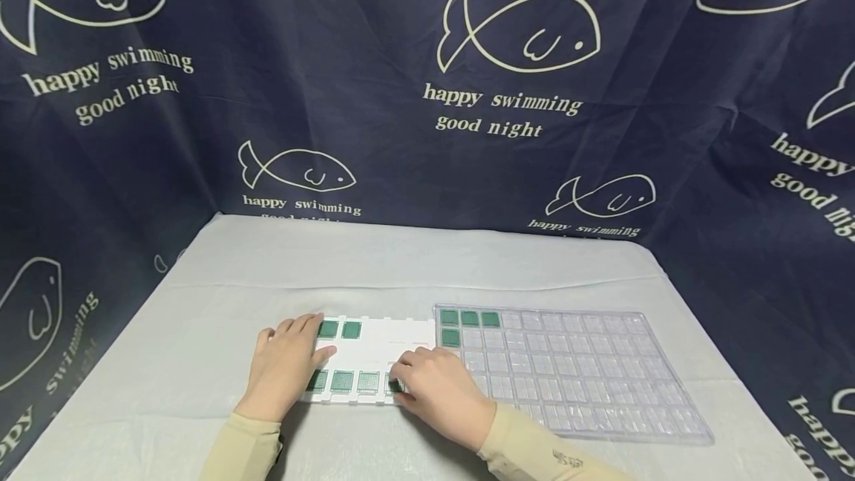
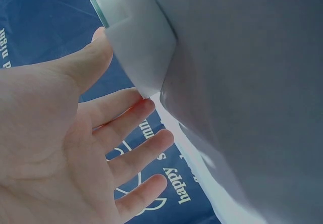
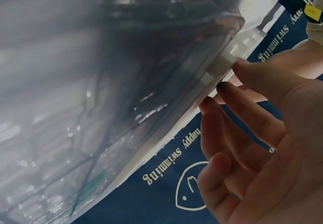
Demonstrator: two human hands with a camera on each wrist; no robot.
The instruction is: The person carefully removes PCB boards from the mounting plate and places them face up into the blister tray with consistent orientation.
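Observation:
A white holder plate (image 1: 377, 351) lies flat on the table, with small green circuit boards (image 1: 343, 381) set along its front and back edges. My left hand (image 1: 283, 362) rests at its left end, thumb over the plate and index finger along the far corner. In the left wrist view the fingers of my left hand (image 2: 126, 133) are spread, the fingertips right at the plate's corner. At the plate's front right, my right hand (image 1: 441, 388) pinches a green circuit board (image 1: 395, 384) between thumb and index finger, which partly hide it. The right wrist view shows my right hand (image 3: 257, 128) with its other fingers curled.
A clear compartment tray (image 1: 574, 370) stands right of the plate, its left edge close to the plate. Green circuit boards (image 1: 470, 318) sit in several cells at its back left corner. A white cloth (image 1: 414, 258) covers the table, and a dark blue printed curtain (image 1: 374, 80) surrounds it.

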